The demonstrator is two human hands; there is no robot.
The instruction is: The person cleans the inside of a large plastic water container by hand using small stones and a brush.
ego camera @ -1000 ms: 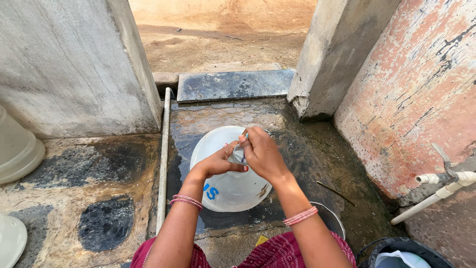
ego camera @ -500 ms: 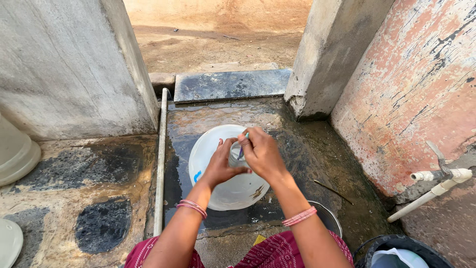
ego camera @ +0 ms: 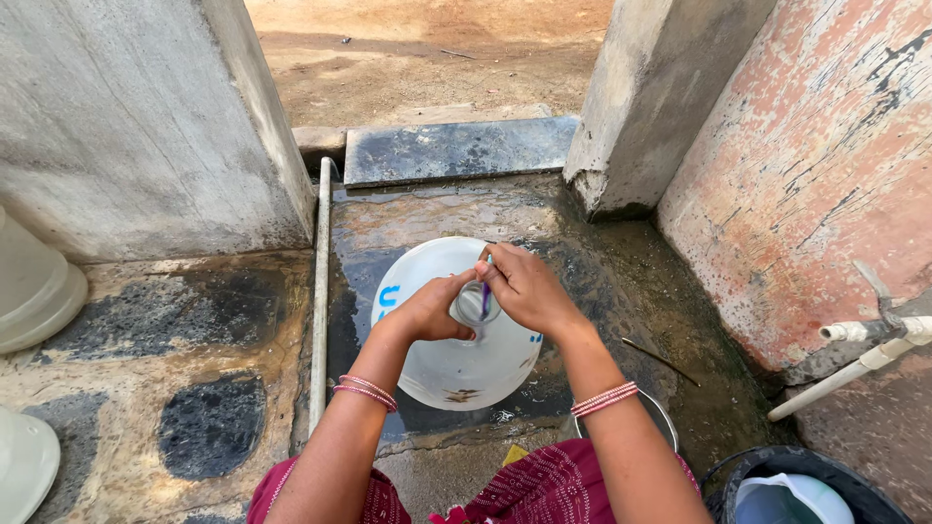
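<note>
A large white plastic jug (ego camera: 456, 374) stands on the wet stone floor, seen from above, with a blue marking on its upper left. My left hand (ego camera: 432, 312) grips the jug's neck beside the round opening (ego camera: 474, 306). My right hand (ego camera: 529, 289) is closed on a thin purple brush-like stick (ego camera: 484, 297), whose lower end dips into the opening. Both wrists wear pink bangles.
A white pipe (ego camera: 319, 291) runs along the floor left of the jug. Concrete walls stand left and right, and a dark stone slab (ego camera: 456, 147) lies ahead. A tap pipe (ego camera: 874, 354) juts out at the right. A steel vessel rim (ego camera: 662, 412) and black bucket (ego camera: 777, 466) sit near my knees. Pale pots (ego camera: 34, 286) stand at the far left.
The jug has turned: its blue marking moved from the lower left to the upper left. Both hands stay at the neck, the right one still working the stick in the opening.
</note>
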